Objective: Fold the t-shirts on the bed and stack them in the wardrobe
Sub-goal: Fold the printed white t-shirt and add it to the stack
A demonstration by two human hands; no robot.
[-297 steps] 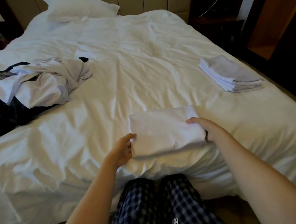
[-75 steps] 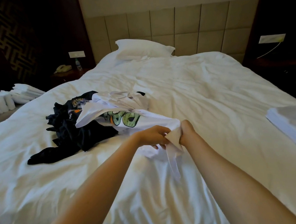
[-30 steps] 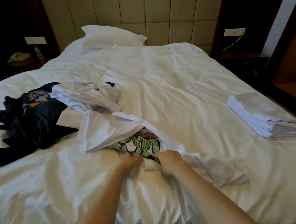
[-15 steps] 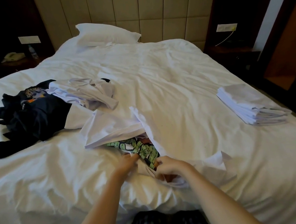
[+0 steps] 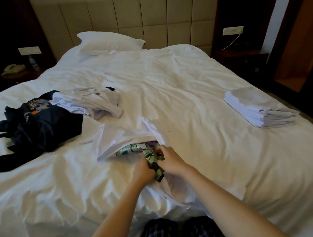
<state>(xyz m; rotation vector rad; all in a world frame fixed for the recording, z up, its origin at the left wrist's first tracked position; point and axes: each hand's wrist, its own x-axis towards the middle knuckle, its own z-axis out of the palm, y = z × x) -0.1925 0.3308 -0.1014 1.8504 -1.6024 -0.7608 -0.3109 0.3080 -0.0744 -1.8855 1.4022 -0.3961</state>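
Gripping the bunched centre of the white t-shirt [image 5: 123, 139], both hands work close to the front edge of the bed [image 5: 186, 76], directly ahead of the person. The left hand [image 5: 142, 171] and right hand [image 5: 172, 162] lie side by side, almost touching, each with fingers curled round the twisted section that carries the green print [image 5: 152, 157]. Neither hand is nearer to the garment than the other; both are on it. The shirt's long axis runs diagonally: one white panel extends away and to the left, beyond the left hand, and the other portion trails toward the near right, under the right forearm, to the mattress edge. This relation governs the next move. In all likelihood the hands must separate along that diagonal, left hand outward to the far left and right hand toward the near right, to draw the cloth flat before any fold. The folded stack [image 5: 257, 107] lies well apart on the right side of the bed. The loose white garments [image 5: 96, 103] and the dark garments [image 5: 44, 124] lie unfolded at the far left, the white ones just beyond the held shirt's far panel.
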